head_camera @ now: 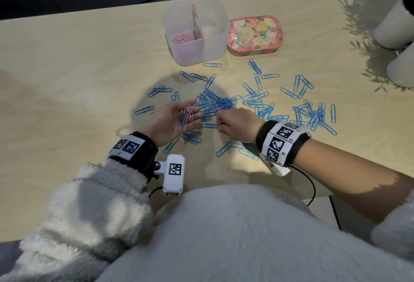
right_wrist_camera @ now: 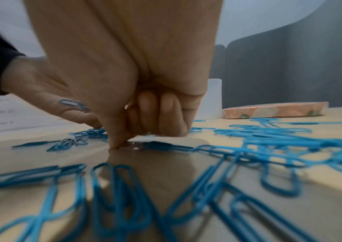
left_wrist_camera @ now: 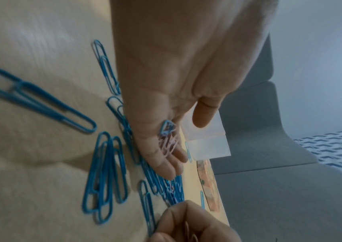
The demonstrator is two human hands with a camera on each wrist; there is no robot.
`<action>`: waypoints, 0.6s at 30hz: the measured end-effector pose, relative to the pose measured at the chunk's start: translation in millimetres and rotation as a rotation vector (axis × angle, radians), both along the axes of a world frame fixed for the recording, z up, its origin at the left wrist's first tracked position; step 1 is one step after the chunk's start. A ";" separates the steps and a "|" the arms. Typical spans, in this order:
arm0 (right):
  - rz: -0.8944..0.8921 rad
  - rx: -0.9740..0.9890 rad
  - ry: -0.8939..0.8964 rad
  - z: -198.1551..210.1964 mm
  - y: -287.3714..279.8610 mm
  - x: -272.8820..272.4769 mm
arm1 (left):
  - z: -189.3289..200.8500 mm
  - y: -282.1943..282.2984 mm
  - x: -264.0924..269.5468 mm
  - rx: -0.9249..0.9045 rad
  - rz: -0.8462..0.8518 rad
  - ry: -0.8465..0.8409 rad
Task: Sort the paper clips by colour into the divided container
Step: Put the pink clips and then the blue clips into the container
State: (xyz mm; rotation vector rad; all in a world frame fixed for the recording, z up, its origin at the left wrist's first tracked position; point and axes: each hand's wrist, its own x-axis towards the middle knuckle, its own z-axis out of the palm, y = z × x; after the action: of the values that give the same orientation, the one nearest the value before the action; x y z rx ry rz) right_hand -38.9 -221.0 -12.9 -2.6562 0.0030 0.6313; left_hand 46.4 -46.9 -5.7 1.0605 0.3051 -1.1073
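My left hand (head_camera: 173,119) lies palm up over the table with straight fingers, and a few pink and blue clips (head_camera: 187,114) rest on them; the left wrist view shows the same clips (left_wrist_camera: 168,139) on the hand (left_wrist_camera: 165,78). My right hand (head_camera: 234,125) is curled, fingertips down on the table beside the blue clip pile (head_camera: 215,102). In the right wrist view its thumb and fingers (right_wrist_camera: 122,134) pinch a pale pink clip (right_wrist_camera: 133,144) against the wood. The clear divided container (head_camera: 190,56) stands behind, with pink clips (head_camera: 181,38) in its left compartment.
Blue clips (head_camera: 313,113) lie scattered across the middle and right of the wooden table. A floral tin (head_camera: 254,35) sits right of the container. Two white pots (head_camera: 394,28) with a plant stand at the far right edge.
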 end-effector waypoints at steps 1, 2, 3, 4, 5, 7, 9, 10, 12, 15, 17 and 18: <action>-0.030 0.046 0.015 0.4 -3.7 -1.5 | -0.4 -3.5 -1.5 0.005 0.007 -0.009; -0.079 0.117 0.017 1.7 -7.7 -2.3 | -0.3 -7.4 -3.0 0.013 0.010 -0.019; -0.155 0.210 0.016 3.8 -11.9 -2.2 | 0.1 -11.5 -4.8 0.022 0.012 -0.027; -0.253 0.337 0.035 6.9 -16.2 -1.1 | 0.9 -15.5 -6.1 0.029 0.013 -0.031; -0.355 0.490 0.082 12.5 -19.6 -0.3 | 1.9 -19.9 -7.2 0.032 0.013 -0.029; -0.501 0.780 0.190 23.5 -24.3 0.9 | 3.7 -28.7 -8.8 0.032 0.015 -0.017; -0.592 0.960 0.243 30.4 -24.0 2.1 | 5.5 -37.7 -9.8 0.031 0.014 -0.008; -0.626 0.991 0.240 32.5 -21.8 2.9 | 6.7 -42.1 -10.0 0.032 0.012 -0.011; -0.686 0.978 0.243 30.0 -15.3 6.1 | 10.0 -50.0 -10.3 0.030 0.018 -0.025; -0.641 0.819 0.232 21.9 -1.8 10.0 | 16.5 -60.0 -12.0 0.033 0.064 -0.052; -0.544 0.624 0.104 16.1 4.6 12.1 | 17.0 -65.1 -13.3 0.064 0.077 -0.093; -0.501 0.548 0.040 16.1 6.7 12.5 | 16.3 -67.1 -14.0 0.076 0.086 -0.107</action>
State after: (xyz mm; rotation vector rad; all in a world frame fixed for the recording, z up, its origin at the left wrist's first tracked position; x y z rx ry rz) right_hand -26.3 -214.3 3.2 -2.0014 0.4295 0.4344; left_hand 32.4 -114.0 10.5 1.1589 0.3067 -0.9645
